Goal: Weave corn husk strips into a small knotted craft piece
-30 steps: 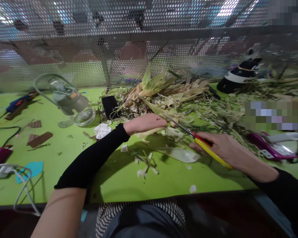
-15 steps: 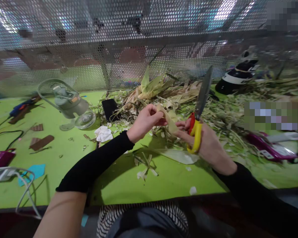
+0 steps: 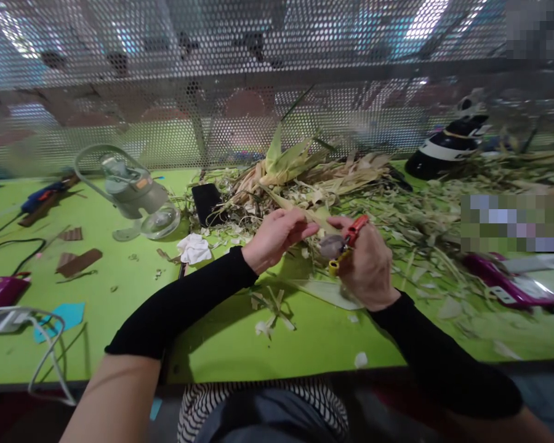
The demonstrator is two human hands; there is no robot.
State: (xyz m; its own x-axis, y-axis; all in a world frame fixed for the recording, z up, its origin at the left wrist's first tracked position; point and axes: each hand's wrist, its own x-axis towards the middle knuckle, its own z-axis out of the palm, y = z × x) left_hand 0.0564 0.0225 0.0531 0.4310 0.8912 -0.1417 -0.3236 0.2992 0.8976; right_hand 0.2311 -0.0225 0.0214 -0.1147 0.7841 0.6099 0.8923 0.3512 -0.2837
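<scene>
My left hand [image 3: 281,237] is closed in a pinch on a pale yellow-green corn husk strip [image 3: 321,219], which slants across just above the fingers. Facing it, my right hand [image 3: 368,264] grips scissors [image 3: 356,229] with red and yellow handles. Their blades point left, close to the strip; whether they touch it I cannot tell. Below both hands, a flat pale husk piece [image 3: 327,293] lies on the green table beside small trimmings [image 3: 274,311]. Behind them sits a heap of dried husks [image 3: 289,169].
At the left stand a grey-green handled bottle [image 3: 136,191] and a crumpled tissue [image 3: 194,248]; a black phone [image 3: 207,203] lies nearby. A purple device [image 3: 512,283] is at the right, and a black-and-white object [image 3: 447,147] stands behind it. A perforated metal screen [image 3: 166,129] closes off the back.
My right hand has turned the scissors: their blades, upright before, now point left toward the husk strip. My left hand has shifted slightly right and down along with the strip.
</scene>
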